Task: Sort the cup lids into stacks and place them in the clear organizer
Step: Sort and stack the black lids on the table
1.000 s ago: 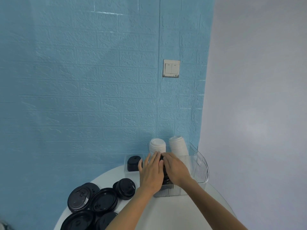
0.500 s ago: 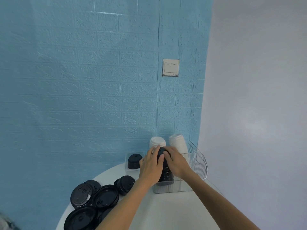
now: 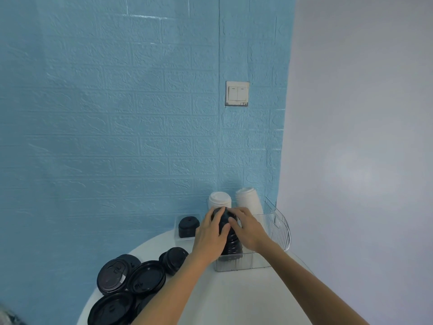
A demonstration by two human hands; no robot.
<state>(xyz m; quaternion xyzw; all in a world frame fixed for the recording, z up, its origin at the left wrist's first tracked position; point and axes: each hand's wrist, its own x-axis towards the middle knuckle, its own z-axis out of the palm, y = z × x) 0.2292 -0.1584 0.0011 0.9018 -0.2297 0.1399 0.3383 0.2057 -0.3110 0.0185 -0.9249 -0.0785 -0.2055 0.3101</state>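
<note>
Left hand point(image 3: 210, 233) and right hand point(image 3: 249, 229) both grip black lid stack point(image 3: 230, 242) standing in clear organizer point(image 3: 276, 221). Loose black lids point(image 3: 131, 277) on white bench point(image 3: 234, 296).

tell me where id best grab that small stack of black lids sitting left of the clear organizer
Probably by its sides. The small stack of black lids stands upright in a shallow clear tray left of the clear organizer, well above the tray's low walls. Come from above with fingers down opposite sides near the base, so the whole stack lifts together rather than just the top lid.
</note>
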